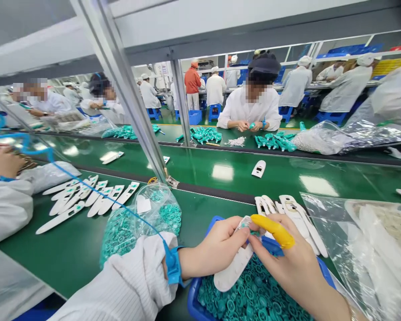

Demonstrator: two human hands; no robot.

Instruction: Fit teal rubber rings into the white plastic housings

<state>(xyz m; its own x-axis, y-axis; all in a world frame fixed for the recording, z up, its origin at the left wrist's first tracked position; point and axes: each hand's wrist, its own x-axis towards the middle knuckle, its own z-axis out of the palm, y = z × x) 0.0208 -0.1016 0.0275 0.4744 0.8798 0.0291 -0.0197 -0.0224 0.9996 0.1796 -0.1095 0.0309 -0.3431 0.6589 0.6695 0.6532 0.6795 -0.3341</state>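
My left hand [217, 247] is closed around a long white plastic shell [232, 269], which it holds tilted above a blue bin [193, 298]. At the upper end of that shell, my right hand [294, 258] pinches with thumb and index finger; the index finger wears a yellow finger cot [274, 230]. A bit of teal shows between the fingertips, pressed against the shell, though its outline is partly hidden. Under both hands the bin holds many small teal rings [250, 290]. A blue wrist strap [173, 266] with a coiled cord circles my left wrist.
More white shells [296, 216] lie right of the bin, and others [100, 198] to the left near a co-worker's arm [6, 196]. Bags of teal rings [120, 232] and pale parts [384, 232] flank me. Ahead runs a green conveyor [187, 167], with a metal post [130, 93] rising before it.
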